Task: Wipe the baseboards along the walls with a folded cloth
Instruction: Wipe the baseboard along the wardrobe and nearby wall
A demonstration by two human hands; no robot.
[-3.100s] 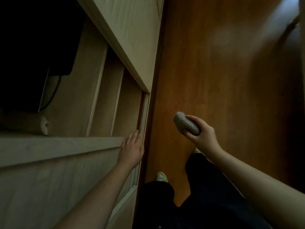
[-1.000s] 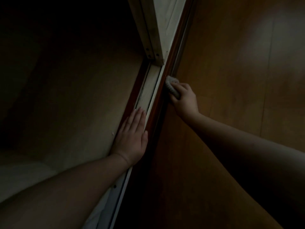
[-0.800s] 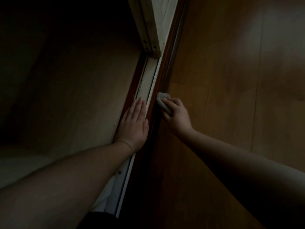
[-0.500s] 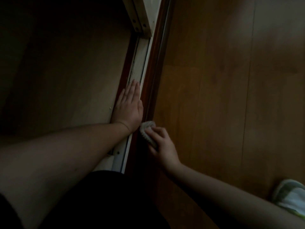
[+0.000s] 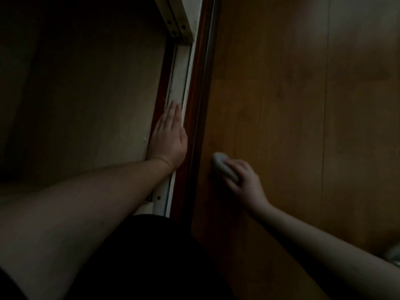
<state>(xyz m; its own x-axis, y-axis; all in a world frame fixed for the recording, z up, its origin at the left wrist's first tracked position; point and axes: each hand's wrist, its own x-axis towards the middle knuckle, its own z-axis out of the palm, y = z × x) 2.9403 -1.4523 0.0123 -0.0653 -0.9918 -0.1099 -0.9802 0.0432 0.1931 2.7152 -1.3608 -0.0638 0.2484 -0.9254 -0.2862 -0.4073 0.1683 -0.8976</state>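
Observation:
A dark reddish-brown baseboard strip (image 5: 194, 100) runs from the top centre down to the bottom centre, beside a pale sliding-door track (image 5: 180, 81). My left hand (image 5: 167, 137) lies flat with straight fingers on the track and the panel edge. My right hand (image 5: 242, 180), blurred by motion, grips a folded grey cloth (image 5: 223, 166) over the wooden floor, a short way to the right of the baseboard and apart from it.
Wooden plank floor (image 5: 303, 105) fills the right side. A pale door frame end with screw holes (image 5: 179, 20) stands at the top. A light wood panel (image 5: 86, 94) lies in shadow at left. My dark-clothed knee (image 5: 151, 256) is at the bottom; a pale slipper (image 5: 394, 254) shows at the right edge.
My right hand has pulled the cloth back along the baseboard toward me and now off it to the right, over the floor. My left hand stays flat on the track.

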